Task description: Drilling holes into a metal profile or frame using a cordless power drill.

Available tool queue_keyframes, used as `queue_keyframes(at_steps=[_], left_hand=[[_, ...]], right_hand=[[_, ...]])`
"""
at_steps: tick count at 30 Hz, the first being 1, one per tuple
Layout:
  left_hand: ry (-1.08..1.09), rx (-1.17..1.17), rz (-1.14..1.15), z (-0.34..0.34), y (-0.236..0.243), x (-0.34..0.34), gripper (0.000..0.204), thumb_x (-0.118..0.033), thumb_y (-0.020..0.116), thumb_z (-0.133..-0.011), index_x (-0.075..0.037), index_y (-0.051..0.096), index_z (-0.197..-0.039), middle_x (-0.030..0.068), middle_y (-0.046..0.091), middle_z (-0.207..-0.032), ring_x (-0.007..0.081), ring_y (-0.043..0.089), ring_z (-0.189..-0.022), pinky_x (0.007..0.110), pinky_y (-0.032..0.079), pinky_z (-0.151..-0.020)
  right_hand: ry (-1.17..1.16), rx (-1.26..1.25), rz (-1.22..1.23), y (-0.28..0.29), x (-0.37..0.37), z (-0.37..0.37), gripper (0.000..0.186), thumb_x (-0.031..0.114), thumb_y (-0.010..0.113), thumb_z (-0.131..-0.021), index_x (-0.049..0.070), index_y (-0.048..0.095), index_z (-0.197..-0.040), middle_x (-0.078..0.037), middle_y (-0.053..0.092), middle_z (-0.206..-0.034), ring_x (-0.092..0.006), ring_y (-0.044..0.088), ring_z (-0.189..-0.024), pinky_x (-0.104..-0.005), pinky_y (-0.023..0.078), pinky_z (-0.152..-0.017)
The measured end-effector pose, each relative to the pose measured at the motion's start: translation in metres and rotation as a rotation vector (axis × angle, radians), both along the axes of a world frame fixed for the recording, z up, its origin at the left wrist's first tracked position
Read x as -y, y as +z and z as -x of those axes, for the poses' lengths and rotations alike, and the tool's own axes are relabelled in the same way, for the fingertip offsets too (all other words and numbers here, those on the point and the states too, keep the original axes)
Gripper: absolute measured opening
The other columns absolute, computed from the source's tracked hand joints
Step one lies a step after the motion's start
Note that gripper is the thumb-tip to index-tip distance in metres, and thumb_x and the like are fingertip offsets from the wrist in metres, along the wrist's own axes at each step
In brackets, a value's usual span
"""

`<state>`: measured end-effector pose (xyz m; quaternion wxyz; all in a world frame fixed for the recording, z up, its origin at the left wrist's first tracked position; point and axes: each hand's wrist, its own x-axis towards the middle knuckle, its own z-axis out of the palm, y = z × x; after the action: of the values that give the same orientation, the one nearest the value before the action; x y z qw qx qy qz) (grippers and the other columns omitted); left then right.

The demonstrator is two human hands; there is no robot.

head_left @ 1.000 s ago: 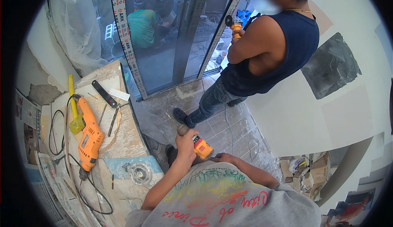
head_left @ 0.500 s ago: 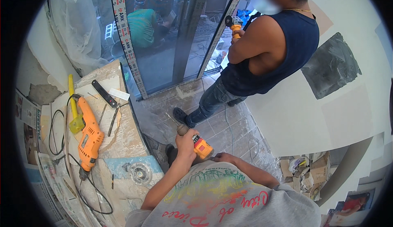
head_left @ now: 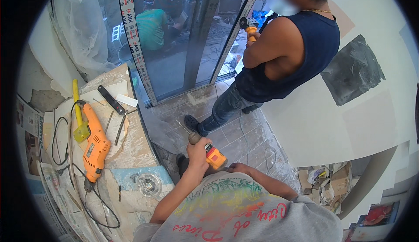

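My left hand (head_left: 198,153) is closed around a cordless drill (head_left: 216,158), held low in front of my body. Its yellow-orange end shows on the right of the hand, while the chuck and a long thin bit point up and left over the tiled floor. My right hand (head_left: 238,167) rests against my waist, close to the drill's yellow-orange end; its fingers are mostly hidden. To the left, an orange corded power drill (head_left: 96,148) lies on a paper-covered worktop (head_left: 144,207) next to a yellow tool handle (head_left: 76,94).
A black tool (head_left: 111,99), loose drill bits (head_left: 121,128) and a metal disc (head_left: 149,184) lie on the worktop. Ahead stands a co-worker (head_left: 292,54) holding a small yellow angle grinder (head_left: 249,27). Another person (head_left: 150,29) crouches beyond the glass door. Debris (head_left: 327,185) fills the right corner.
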<state>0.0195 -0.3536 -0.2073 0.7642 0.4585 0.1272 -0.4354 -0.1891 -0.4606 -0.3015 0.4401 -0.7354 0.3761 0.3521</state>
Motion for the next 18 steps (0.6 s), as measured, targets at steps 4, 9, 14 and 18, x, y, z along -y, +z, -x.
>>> queue_keyframes(at_steps=[4, 9, 14, 18], left_hand=[[0.015, -0.026, 0.003, 0.000, 0.000, 0.000, 0.010, -0.005, 0.060, -0.075, 0.000, 0.054, -0.082, 0.0113, 0.059, -0.070, 0.0211, 0.060, -0.057, 0.035, 0.052, -0.053], [0.022, -0.018, 0.000, 0.000, 0.005, -0.001, 0.011, -0.004, 0.060, -0.075, 0.000, 0.053, -0.082, 0.0112, 0.059, -0.071, 0.0209, 0.060, -0.057, 0.035, 0.052, -0.052], [0.003, -0.039, -0.009, 0.000, 0.015, -0.001, 0.012, -0.001, 0.063, -0.071, -0.005, 0.054, -0.077, 0.0042, 0.055, -0.069, 0.0153, 0.056, -0.055, 0.031, 0.049, -0.052], [0.008, -0.060, -0.007, -0.001, 0.015, -0.002, 0.013, -0.001, 0.063, -0.071, -0.006, 0.053, -0.077, 0.0039, 0.055, -0.068, 0.0152, 0.056, -0.055, 0.031, 0.049, -0.052]], right_hand=[[0.015, 0.043, 0.003, -0.005, 0.001, 0.003, 0.056, 0.047, 0.052, -0.089, -0.001, 0.062, -0.117, -0.023, 0.061, -0.120, -0.0347, 0.056, -0.114, -0.0377, 0.043, -0.098], [0.074, 0.073, 0.012, -0.019, 0.003, 0.009, 0.056, 0.047, 0.052, -0.089, 0.000, 0.061, -0.118, -0.023, 0.060, -0.120, -0.0349, 0.056, -0.115, -0.0379, 0.043, -0.098], [0.002, 0.035, -0.024, -0.020, 0.004, 0.009, 0.057, 0.047, 0.052, -0.089, 0.000, 0.060, -0.120, -0.023, 0.060, -0.121, -0.0353, 0.056, -0.115, -0.0384, 0.043, -0.098], [0.039, 0.024, -0.018, -0.003, 0.001, 0.002, 0.055, 0.047, 0.050, -0.090, 0.002, 0.060, -0.120, -0.023, 0.058, -0.123, -0.0361, 0.054, -0.116, -0.0390, 0.042, -0.099]])
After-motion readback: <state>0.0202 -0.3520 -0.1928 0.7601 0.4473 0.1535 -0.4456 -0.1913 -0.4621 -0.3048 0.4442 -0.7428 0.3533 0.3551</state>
